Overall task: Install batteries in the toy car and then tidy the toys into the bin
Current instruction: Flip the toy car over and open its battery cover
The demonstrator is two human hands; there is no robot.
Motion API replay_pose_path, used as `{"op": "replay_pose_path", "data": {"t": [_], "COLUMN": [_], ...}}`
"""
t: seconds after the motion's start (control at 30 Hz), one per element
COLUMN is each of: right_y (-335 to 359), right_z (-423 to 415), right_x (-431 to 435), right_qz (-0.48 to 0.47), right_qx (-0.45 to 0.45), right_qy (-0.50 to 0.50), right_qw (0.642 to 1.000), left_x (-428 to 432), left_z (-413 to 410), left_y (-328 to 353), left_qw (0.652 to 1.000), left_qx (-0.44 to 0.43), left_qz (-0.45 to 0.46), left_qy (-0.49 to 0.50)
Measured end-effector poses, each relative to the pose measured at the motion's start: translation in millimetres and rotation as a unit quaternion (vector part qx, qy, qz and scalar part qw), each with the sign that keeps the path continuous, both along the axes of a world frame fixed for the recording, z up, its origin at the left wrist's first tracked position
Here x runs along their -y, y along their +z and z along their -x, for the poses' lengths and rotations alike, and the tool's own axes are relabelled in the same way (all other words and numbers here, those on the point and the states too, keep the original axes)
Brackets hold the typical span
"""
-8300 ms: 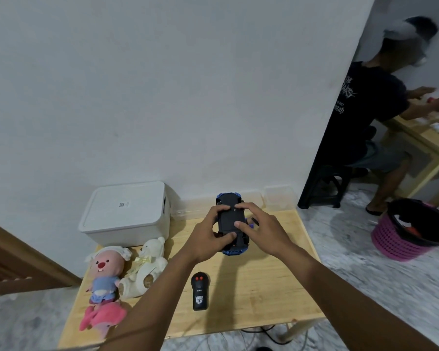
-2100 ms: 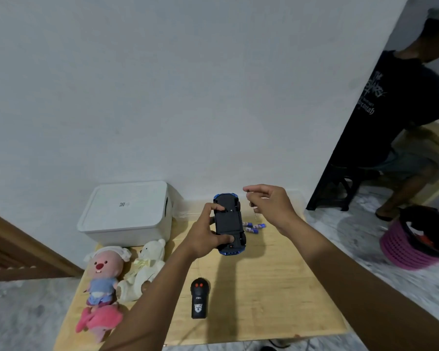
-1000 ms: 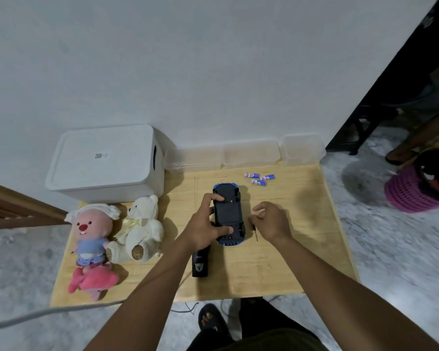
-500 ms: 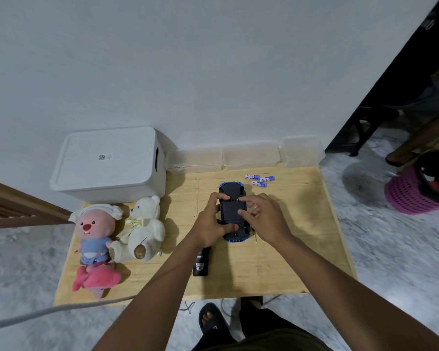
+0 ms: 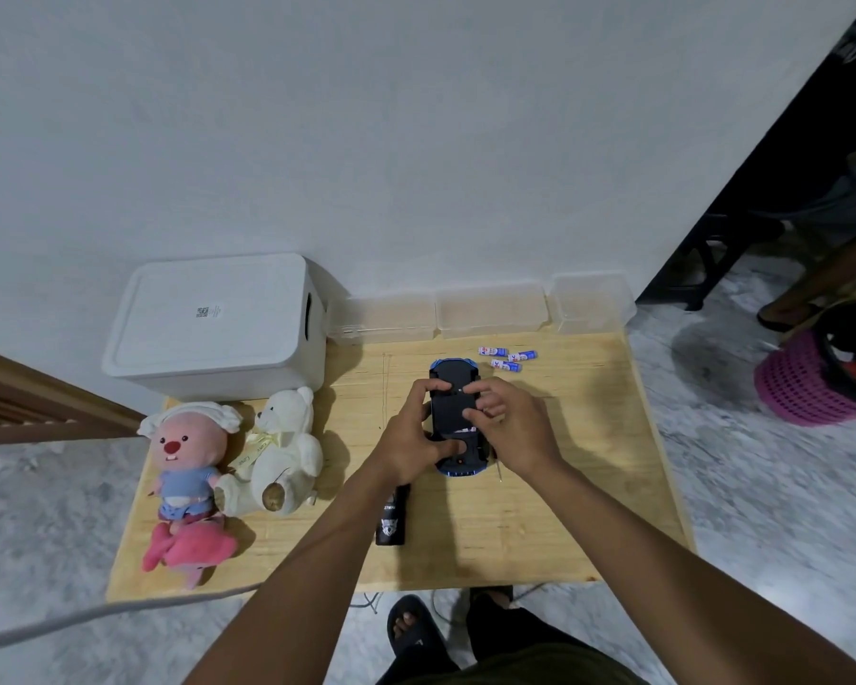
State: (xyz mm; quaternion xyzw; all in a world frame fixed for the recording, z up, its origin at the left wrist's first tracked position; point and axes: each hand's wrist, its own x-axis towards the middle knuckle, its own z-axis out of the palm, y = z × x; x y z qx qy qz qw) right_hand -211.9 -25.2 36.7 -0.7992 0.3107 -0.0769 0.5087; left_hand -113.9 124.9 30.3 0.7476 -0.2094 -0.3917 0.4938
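The blue toy car (image 5: 453, 388) lies upside down on the wooden table (image 5: 564, 487), black underside up. My left hand (image 5: 408, 440) grips its left side, thumb near the rear. My right hand (image 5: 512, 430) curls its fingers over the black battery cover in the middle of the underside; a gap with something pale shows at the cover's near edge. Three blue-and-white batteries (image 5: 507, 357) lie loose behind the car. A thin screwdriver (image 5: 498, 469) lies by my right wrist. The white lidded bin (image 5: 218, 323) stands at the back left.
A pink plush (image 5: 184, 457), a white bear plush (image 5: 280, 449) and a pink soft toy (image 5: 189, 548) lie at the table's left. A black remote (image 5: 391, 516) lies under my left forearm. Clear plastic boxes (image 5: 490, 309) line the wall. A pink basket (image 5: 821, 375) stands on the floor to the right.
My right hand put down the thin screwdriver and came onto the car's underside. The cover now sits shifted, with a gap at its near edge. My left hand kept its hold.
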Motion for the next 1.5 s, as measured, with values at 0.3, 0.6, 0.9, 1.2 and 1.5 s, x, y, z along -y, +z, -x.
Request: {"op": "replay_pose_path", "data": {"t": [0.3, 0.6, 0.9, 1.2, 1.5], "right_y": [17.6, -11.1, -51.1, -49.8, -47.5], "right_z": [-1.8, 46.7, 58.0, 56.2, 54.6], "right_x": [25.4, 84.3, 78.7, 73.0, 69.2], "right_qz": [-0.151, -0.158, -0.054, -0.035, -0.014], "right_qx": [0.029, -0.084, -0.157, -0.167, -0.171], "right_qy": [-0.026, -0.082, -0.113, -0.102, -0.110], "right_qw": [0.988, 0.980, 0.980, 0.980, 0.979], "left_x": [1.0, -2.8, -3.3, -2.0, -1.6], "left_z": [-4.7, -7.3, -5.9, -5.2, -3.1], "left_y": [-2.9, -16.5, -26.6, -25.0, -22.0], "left_qw": [1.000, 0.999, 0.999, 0.999, 0.999], "left_qx": [-0.009, -0.041, -0.028, -0.035, -0.036], "left_qz": [0.007, 0.014, 0.020, 0.020, 0.018], "left_qy": [0.015, 0.013, 0.000, -0.002, -0.002]}}
